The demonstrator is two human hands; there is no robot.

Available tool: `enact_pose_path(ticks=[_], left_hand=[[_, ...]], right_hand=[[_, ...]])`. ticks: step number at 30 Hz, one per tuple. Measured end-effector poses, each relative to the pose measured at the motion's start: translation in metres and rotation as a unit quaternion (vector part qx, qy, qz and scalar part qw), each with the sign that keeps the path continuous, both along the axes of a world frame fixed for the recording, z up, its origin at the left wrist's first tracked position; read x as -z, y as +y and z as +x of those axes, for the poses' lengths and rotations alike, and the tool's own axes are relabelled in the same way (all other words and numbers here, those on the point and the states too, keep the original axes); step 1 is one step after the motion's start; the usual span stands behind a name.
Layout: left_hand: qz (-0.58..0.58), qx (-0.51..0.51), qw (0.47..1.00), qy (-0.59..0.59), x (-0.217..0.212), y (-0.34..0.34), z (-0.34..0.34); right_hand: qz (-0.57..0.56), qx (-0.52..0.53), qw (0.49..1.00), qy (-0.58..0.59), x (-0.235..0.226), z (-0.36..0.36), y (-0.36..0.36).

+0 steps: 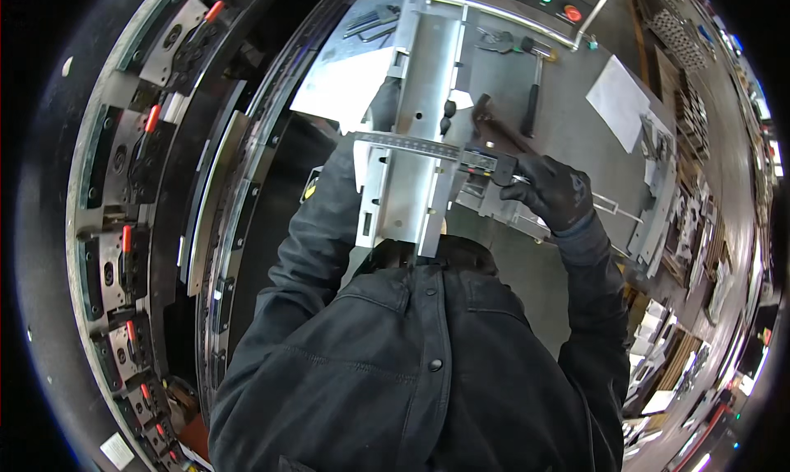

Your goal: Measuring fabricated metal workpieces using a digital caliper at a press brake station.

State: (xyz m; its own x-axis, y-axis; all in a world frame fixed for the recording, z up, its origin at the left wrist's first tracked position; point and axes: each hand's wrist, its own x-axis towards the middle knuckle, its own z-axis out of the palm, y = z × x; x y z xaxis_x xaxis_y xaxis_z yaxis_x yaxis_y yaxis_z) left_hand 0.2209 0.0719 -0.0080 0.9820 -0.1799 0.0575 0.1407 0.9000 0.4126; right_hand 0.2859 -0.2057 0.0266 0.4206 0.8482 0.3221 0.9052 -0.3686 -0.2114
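I held the bracket (420, 143) upright before my chest; my left hand (380, 102) sat behind it, grip hidden. My right hand (550, 190), closed on the caliper (444, 151) slide, spanned its width. Any tilt, I judged, would falsify the reading.

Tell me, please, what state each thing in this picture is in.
Sheet-metal part: held upright, spanned by the caliper.
Caliper: laid across the part, gripped.
Right hand: gloved, closed on the caliper.
Left hand: mostly hidden behind the part.
Hammer: lying flat on the table.
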Motion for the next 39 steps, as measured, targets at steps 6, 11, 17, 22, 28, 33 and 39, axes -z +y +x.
enact_pose_path(ticks=[6,11,17,22,28,33,39], left_hand=[[0.005,0.009,1.0,-0.018,0.005,0.002,0.004],[0.019,-0.006,0.999,-0.029,0.01,0.008,0.003],[0.032,-0.029,0.998,-0.043,0.014,0.007,0.001],[0.042,-0.049,0.996,-0.054,0.018,0.005,-0.002],[0.049,-0.061,0.995,-0.061,0.022,0.003,0.004],[0.048,-0.054,0.996,-0.06,0.024,0.008,0.003],[0.046,-0.04,0.996,-0.059,0.026,0.009,0.005]], right_hand=[[0.016,0.0,0.999,-0.032,0.008,0.001,0.001],[-0.008,-0.002,1.0,-0.014,-0.002,-0.001,0.005],[0.011,-0.002,1.0,-0.023,-0.002,-0.001,0.006],[0.011,-0.005,1.0,-0.014,-0.003,-0.001,0.008],[0.015,-0.009,0.999,-0.036,0.004,0.002,0.005],[0.001,-0.014,0.999,-0.029,-0.003,0.0,0.008],[-0.006,-0.005,1.0,-0.021,0.003,0.001,0.005]])
